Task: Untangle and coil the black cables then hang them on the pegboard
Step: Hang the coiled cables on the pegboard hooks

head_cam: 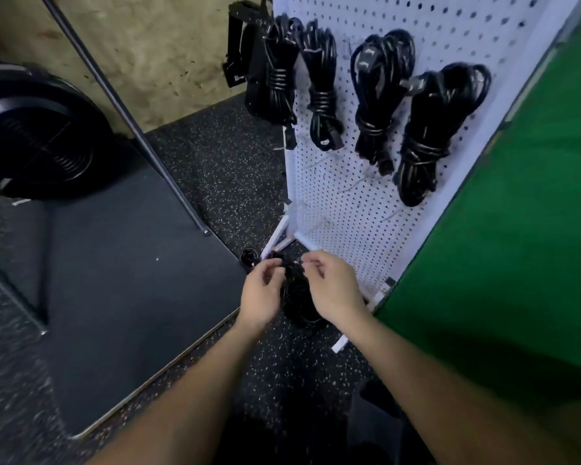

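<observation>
A bundled black cable (297, 297) hangs between my two hands, low in front of the white pegboard (349, 196). My left hand (260, 290) grips its upper left side with curled fingers. On the right, my right hand (332, 283) pinches the top of the bundle. Several coiled black cables (383, 95) hang on hooks across the upper pegboard. The bundle's lower part is partly hidden by my hands.
A green cloth wall (500, 229) stands right of the pegboard. A dark mat (114, 280) covers the speckled floor (222, 162) at left, crossed by a slanted black pole (131, 122). A black round fan (37, 139) sits at far left. Bare hooks (353, 186) jut from the lower pegboard.
</observation>
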A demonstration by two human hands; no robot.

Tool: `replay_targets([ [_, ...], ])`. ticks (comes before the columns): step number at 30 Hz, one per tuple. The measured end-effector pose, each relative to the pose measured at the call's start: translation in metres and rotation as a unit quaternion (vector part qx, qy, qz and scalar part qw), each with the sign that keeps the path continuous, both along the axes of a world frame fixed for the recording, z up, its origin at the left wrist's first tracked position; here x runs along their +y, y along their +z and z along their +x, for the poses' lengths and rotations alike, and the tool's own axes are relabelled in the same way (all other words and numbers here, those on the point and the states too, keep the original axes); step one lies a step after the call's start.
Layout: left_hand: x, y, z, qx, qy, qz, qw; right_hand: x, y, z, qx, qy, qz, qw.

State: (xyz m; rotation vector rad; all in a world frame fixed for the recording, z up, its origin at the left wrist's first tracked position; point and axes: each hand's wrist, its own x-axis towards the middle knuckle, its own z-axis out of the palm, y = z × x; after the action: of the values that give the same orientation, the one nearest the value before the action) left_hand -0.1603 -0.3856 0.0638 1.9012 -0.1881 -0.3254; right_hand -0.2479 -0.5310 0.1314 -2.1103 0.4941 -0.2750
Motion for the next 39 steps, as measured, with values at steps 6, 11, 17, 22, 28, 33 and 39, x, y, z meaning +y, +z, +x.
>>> replay_targets([
  [6,0.029,-0.054,0.023,0.076,0.045,0.061,0.994,0.006,-0.1,0.056,0.132,0.033,0.035,0.99],
  [11,0.032,-0.107,0.068,0.118,0.075,0.086,0.986,0.012,-0.154,0.119,0.189,0.079,0.066,0.977],
  [17,0.028,-0.165,0.126,0.166,0.102,0.083,0.977,0.035,-0.211,0.195,0.242,0.111,0.088,0.96],
  [22,0.026,-0.206,0.151,0.232,0.129,0.025,0.964,0.043,-0.237,0.216,0.266,0.108,0.055,0.956],
  [28,0.038,-0.207,0.135,0.272,0.165,-0.064,0.946,0.044,-0.227,0.185,0.181,0.054,0.095,0.977],
  [33,0.049,-0.141,0.098,0.234,0.153,-0.074,0.957,0.045,-0.182,0.149,0.152,0.081,0.108,0.979],
  [39,0.039,-0.046,0.044,0.201,0.071,-0.183,0.96,0.039,-0.098,0.077,0.061,0.025,0.14,0.988],
])
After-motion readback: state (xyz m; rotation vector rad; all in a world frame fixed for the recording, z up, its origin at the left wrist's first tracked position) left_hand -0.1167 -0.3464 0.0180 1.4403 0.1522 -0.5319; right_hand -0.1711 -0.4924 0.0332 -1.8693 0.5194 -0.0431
